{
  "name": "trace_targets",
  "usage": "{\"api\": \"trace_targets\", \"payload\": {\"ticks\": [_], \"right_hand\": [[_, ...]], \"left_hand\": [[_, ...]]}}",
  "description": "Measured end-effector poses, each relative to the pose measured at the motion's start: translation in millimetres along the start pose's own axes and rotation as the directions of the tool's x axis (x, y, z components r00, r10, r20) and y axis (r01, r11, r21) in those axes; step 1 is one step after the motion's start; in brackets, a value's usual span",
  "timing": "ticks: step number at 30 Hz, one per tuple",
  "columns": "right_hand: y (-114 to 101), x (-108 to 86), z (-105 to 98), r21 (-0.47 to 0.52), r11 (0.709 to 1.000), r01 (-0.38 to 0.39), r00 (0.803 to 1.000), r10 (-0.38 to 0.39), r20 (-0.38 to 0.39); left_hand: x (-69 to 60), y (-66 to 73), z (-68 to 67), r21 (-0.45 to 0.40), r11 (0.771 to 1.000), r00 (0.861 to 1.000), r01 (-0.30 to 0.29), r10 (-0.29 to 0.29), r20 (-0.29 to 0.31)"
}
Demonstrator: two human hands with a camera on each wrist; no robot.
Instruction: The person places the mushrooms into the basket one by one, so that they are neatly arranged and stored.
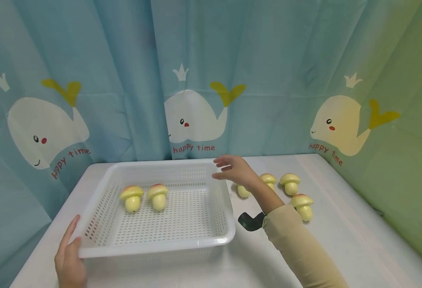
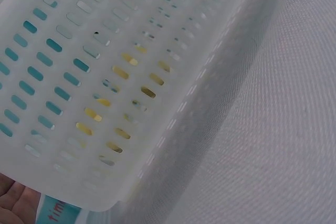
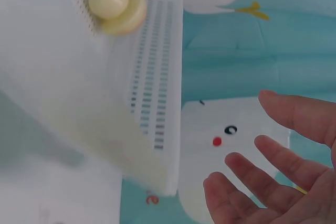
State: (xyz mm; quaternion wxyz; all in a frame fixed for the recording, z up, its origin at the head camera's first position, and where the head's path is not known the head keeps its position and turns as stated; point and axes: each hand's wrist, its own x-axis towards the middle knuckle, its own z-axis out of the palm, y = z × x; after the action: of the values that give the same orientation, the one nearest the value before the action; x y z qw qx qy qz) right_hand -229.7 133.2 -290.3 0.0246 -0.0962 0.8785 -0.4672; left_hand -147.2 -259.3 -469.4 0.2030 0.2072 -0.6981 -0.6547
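My left hand [image 1: 70,256] is at the near left corner of a white perforated plastic basket [image 1: 153,246], with its fingers straight along the outside of the rim. Part of that hand's palm and fingers [image 2: 16,203] shows beside the basket wall in the left wrist view. My right hand [image 1: 237,172] hovers by the basket's far right corner, fingers spread and holding nothing. Inside the basket stand two yellow toy mushrooms, a left one [image 1: 132,198] and a right one [image 1: 158,197], both with reddish-tinged caps.
Several more toy mushrooms lie on the white table [image 1: 340,240] right of the basket, including one [image 1: 302,207] nearest me and one [image 1: 290,184] behind it; my right arm partly hides others. A dark curved piece [image 1: 251,221] sits by my right wrist. A blue whale-print curtain [image 1: 268,60] hangs behind.
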Motion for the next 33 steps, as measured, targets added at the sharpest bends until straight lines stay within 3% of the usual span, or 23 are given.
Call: {"api": "trace_targets", "payload": {"ticks": [11, 17, 21, 33], "right_hand": [[18, -12.9, -24, 0.061, 0.997, -0.056, 0.998, 0.057, -0.014], [29, -19.3, -36, -0.007, 1.0, -0.008, 0.999, 0.007, -0.038], [37, -23.1, -42, -0.026, 1.0, -0.015, 0.999, 0.014, -0.046], [60, -35.3, -61, -0.018, 0.991, -0.133, 0.99, 0.132, -0.048]], "left_hand": [[0.7, 1.1, -0.3, 0.016, 0.998, 0.998, 0.058, -0.057, -0.027], [2.6, 1.6, -0.3, -0.008, 0.999, 0.998, 0.05, -0.05, -0.038], [3.7, 1.9, -0.7, -0.004, 0.999, 0.998, 0.051, -0.051, -0.045], [3.4, -0.7, 2.5, -0.008, 0.999, 0.998, 0.051, -0.051, -0.027]]}}
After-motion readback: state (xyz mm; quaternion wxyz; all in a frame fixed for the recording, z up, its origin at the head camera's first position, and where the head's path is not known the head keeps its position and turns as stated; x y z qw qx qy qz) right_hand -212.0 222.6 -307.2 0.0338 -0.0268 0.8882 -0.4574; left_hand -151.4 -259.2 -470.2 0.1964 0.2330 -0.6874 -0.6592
